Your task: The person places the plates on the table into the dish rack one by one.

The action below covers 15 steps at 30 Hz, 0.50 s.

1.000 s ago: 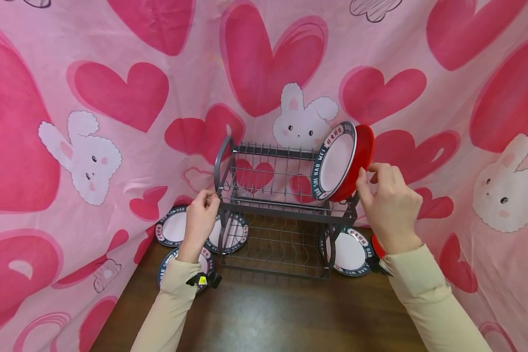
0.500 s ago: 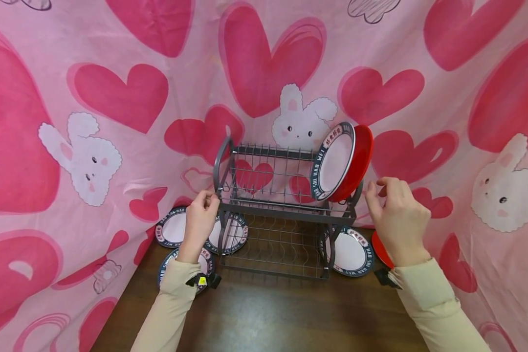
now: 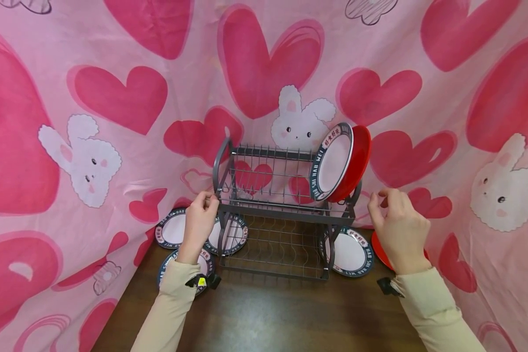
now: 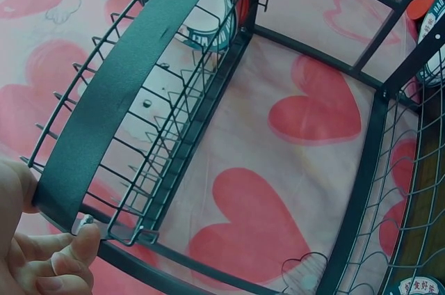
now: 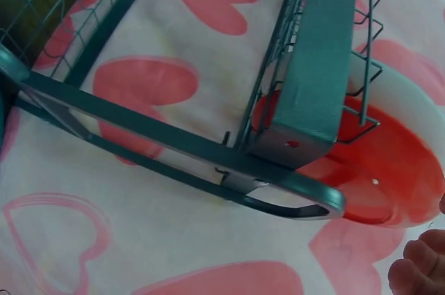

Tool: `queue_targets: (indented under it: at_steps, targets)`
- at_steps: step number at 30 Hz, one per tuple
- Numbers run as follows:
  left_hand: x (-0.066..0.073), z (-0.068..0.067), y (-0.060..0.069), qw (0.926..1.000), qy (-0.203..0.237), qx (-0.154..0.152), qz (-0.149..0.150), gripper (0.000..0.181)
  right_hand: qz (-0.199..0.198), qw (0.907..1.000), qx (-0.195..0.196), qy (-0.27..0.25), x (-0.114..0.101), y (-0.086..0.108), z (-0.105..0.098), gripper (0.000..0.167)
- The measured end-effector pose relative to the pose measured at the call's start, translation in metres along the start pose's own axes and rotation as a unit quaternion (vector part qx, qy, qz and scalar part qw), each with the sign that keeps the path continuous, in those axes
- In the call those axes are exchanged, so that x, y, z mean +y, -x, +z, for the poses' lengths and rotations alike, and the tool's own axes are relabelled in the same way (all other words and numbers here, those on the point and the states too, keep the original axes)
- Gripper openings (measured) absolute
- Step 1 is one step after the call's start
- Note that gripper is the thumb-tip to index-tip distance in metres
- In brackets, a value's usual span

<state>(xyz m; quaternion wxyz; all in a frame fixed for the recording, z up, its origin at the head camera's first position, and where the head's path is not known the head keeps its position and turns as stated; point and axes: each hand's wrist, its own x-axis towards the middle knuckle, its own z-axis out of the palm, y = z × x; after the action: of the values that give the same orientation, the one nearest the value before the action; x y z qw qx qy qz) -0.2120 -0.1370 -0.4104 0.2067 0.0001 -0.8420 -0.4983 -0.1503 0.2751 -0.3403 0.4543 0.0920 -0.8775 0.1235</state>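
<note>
A two-tier dark metal dish rack [image 3: 286, 213] stands in the middle of the head view. My left hand [image 3: 198, 220] pinches its upper front left corner; the left wrist view shows the fingers [image 4: 66, 264] curled at the bar's end. On the upper tier's right end, a white plate with a dark lettered rim [image 3: 332, 164] leans on edge. Right behind it leans a red plate [image 3: 362, 161]. My right hand [image 3: 400, 230] hovers to the right of the rack, loosely curled, holding nothing. In the right wrist view its fingertips [image 5: 410, 277] are below the red plate, apart from it.
Several rimmed plates [image 3: 173, 229] lie on the wooden table [image 3: 264, 313] left of the rack. Another rimmed plate [image 3: 351, 252] and a red plate [image 3: 380, 250] lie on its right. Pink patterned cloth [image 3: 127, 151] hangs behind and at both sides.
My right hand has let go of the red plate's edge and moved down and to the right. The left hand stays on the rack's corner, and both plates remain leaning in place.
</note>
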Motion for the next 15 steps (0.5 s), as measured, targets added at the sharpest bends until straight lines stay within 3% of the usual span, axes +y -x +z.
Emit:
queue_targets:
  at_steps: [15]
  targets:
    - [-0.001,0.002,-0.003,0.9999,-0.009,0.009,0.003,0.029,0.032,0.9992,-0.019,0.014,0.016,0.023,0.003,0.024]
